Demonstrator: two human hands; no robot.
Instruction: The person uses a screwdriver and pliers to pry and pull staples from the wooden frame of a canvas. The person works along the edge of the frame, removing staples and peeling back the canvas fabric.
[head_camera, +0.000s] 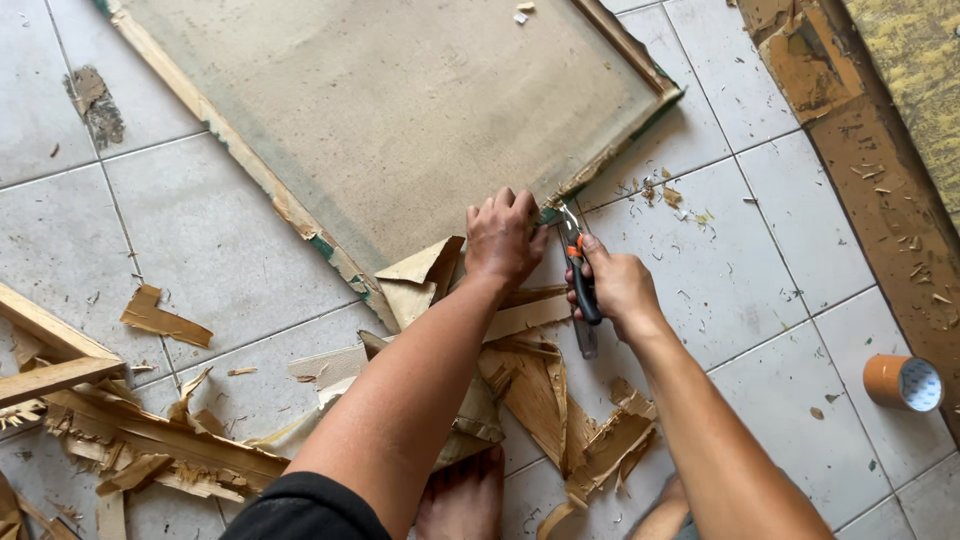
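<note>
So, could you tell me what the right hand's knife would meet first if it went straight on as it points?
Probably the frame's torn corner: the right hand aims the utility knife up at it, beside the left hand.

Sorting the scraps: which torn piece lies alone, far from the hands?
The brown scrap on the tiles left of the frame; the others are heaped together.

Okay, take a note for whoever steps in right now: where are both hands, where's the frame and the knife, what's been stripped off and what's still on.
Left hand: pressed down on the near corner of the framed panel, holding it flat on the tiled floor.
Right hand: gripping an orange-and-black utility knife, tip at the panel's edge by that corner.
Done: torn strips of wood and backing lie piled near the feet; more scraps to the left.
Left: edging still runs along the panel's left and right sides.
Nearby: brown tape roll at the right.
</note>
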